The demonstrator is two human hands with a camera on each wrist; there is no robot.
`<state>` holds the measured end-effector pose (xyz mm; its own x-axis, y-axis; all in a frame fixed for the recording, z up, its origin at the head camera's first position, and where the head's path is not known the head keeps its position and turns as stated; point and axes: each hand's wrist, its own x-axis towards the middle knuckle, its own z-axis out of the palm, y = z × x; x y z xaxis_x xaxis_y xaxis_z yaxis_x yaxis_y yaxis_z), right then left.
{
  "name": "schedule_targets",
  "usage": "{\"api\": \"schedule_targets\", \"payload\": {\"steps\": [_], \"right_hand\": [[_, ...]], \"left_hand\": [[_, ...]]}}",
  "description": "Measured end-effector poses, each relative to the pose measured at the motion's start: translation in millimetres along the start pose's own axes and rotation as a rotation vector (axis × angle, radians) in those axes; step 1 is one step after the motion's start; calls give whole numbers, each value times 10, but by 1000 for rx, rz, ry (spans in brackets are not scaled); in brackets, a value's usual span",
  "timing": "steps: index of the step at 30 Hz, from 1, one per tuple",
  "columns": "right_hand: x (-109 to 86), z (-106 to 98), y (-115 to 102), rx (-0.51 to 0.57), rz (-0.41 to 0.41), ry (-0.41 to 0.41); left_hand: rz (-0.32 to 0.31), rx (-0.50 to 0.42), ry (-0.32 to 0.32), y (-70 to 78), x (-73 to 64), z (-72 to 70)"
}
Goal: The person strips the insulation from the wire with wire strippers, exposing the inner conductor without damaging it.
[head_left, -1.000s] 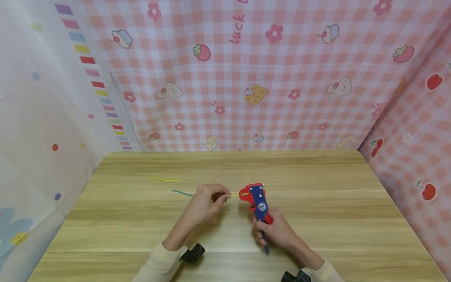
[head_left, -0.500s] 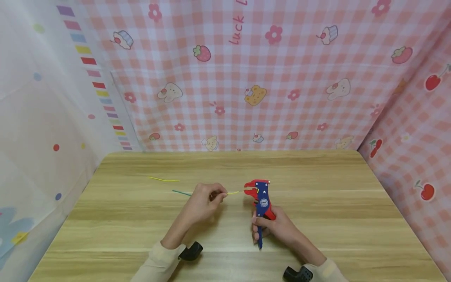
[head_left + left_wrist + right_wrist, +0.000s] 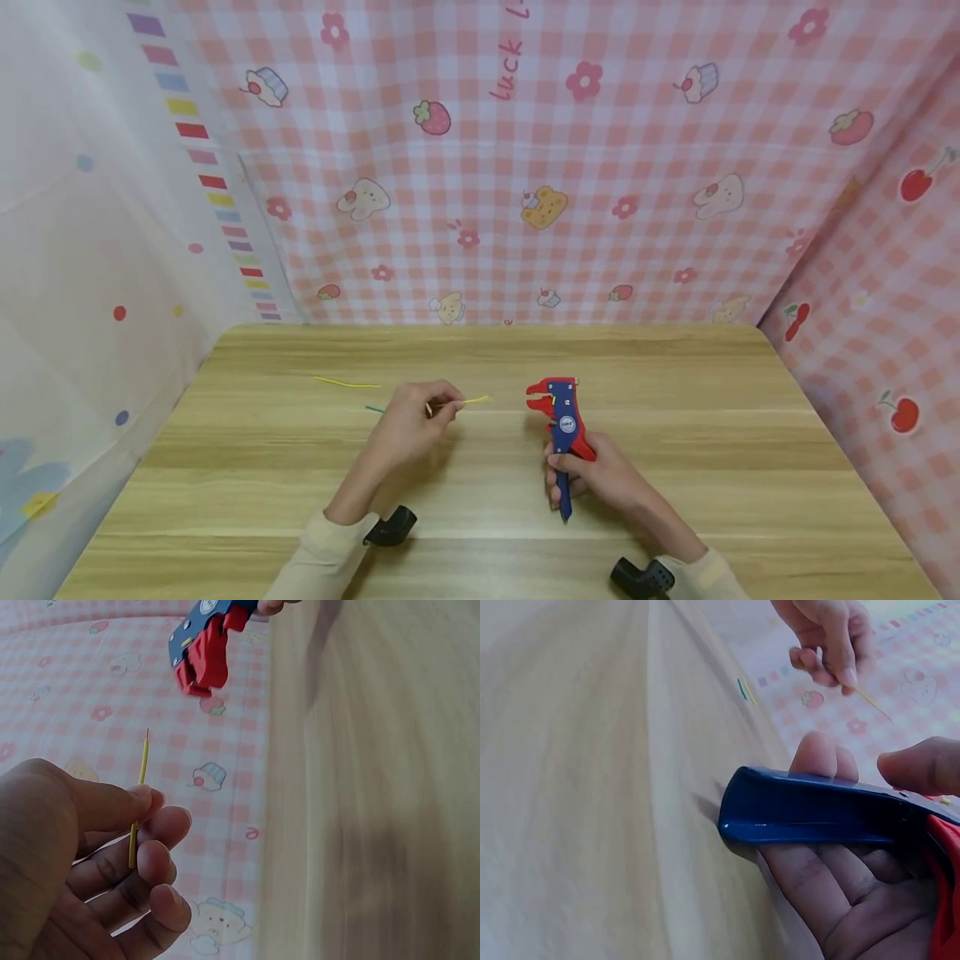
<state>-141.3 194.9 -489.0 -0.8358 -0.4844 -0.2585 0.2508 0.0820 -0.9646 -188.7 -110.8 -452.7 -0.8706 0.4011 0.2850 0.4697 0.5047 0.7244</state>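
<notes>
Between thumb and forefinger my left hand (image 3: 412,425) pinches a short yellow wire (image 3: 143,761). Its far end shows a thin bare copper tip in the left wrist view; the lower end crosses the curled fingers. My right hand (image 3: 603,475) holds a blue and red wire stripper (image 3: 566,423) by its handles, fingers wrapped around the blue one. The stripper's red jaws face left and stand apart, with a gap between them and the wire's tip. A small yellow mark shows on the tool's head near the jaws.
Another yellow wire (image 3: 347,383) lies on the wooden table (image 3: 675,375) at the back left. Just in front of it lies a green wire (image 3: 374,408), partly hidden behind the left hand. A pink checked cloth (image 3: 480,167) hangs behind the table.
The yellow wire has come out of the stripper's jaws, and its tip now looks bare. My left hand has moved left with it; the stripper has shifted right and slightly away.
</notes>
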Motion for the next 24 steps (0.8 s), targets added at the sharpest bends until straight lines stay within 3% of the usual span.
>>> {"api": "schedule_targets", "payload": {"steps": [10,24], "right_hand": [[-17,-173,20,-17,-29,18],[-86,-329,-1,-31,-30,91]], "left_hand": [[4,23,60,-120,-68,-123],[-44,85,149,-395,-259,-286]]}}
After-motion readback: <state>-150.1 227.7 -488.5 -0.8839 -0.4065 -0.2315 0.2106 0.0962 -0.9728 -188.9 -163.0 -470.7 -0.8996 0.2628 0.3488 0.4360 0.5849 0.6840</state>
